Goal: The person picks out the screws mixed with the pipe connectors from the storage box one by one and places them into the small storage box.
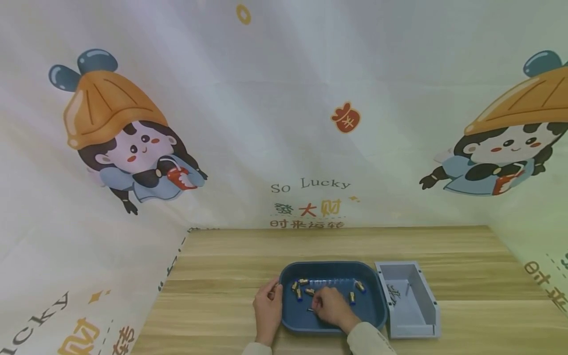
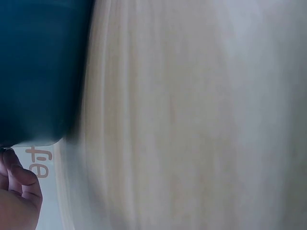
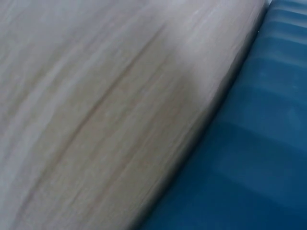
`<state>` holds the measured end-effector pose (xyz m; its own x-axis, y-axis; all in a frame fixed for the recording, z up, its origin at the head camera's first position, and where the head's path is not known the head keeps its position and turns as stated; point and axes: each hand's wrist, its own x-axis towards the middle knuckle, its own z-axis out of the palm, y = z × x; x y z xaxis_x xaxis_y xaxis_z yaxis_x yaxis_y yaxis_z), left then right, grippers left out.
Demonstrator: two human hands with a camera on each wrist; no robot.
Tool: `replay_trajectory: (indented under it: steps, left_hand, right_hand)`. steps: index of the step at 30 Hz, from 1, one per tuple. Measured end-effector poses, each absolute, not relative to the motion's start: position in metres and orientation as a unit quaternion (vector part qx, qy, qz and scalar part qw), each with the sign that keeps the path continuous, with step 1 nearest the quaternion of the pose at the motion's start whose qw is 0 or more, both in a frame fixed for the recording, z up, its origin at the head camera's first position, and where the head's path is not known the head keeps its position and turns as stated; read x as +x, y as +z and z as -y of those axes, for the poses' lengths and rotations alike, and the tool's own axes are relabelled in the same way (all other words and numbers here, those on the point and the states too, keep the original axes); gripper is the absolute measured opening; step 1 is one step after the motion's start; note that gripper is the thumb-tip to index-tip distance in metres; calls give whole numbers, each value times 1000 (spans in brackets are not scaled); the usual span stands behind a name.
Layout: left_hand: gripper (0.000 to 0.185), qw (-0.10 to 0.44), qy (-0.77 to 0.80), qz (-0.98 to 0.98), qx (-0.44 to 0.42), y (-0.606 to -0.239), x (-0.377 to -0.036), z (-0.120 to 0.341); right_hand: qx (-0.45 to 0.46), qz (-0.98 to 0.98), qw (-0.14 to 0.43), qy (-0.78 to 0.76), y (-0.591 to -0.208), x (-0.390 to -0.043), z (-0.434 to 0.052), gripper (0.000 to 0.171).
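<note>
A blue plastic tray [image 1: 377, 315] holds several small brass fittings with blue ends, among them one fitting [image 1: 352, 297] near its right side. My left hand [image 1: 268, 306] grips the tray's left rim, its fingers curled; in the left wrist view the fingertips meet the tray's edge. Inside the tray, my right hand [image 1: 332, 306] has its fingers bent down and together. A small dark metal piece [image 1: 310, 309] sticks out at its fingertips; its kind is too small to tell. Another brass fitting [image 1: 309, 291] lies right beside these fingers. The right wrist view shows only the tray's outer wall and the tabletop.
A grey open-front bin [image 1: 412, 310] stands against the tray's right side, with a small pile of screws [image 1: 393, 292] at its left. Both stand on a wood-grain table [image 1: 213, 296]. A printed cloth [image 1: 284, 123] hangs behind and at the sides.
</note>
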<state>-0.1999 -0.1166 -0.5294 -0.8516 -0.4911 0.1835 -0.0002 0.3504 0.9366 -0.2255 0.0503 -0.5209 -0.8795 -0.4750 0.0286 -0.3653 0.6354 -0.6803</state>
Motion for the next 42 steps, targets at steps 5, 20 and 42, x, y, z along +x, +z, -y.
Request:
replay_trajectory:
  steps: [5,20,42]
  left_hand:
    - [19,223,-555,786,152,-527,-199,116]
    - [18,220,-551,790,155,-530,-200,114]
    - [18,221,-545,792,163,-531,-201,114]
  right_hand:
    - [-232,-904,82,-349,-521,-226,-50,15]
    - [-230,-892,44,-387,-526,-224,-53,17]
    - [-212,-888,29,-407,-512,-230,-65,17]
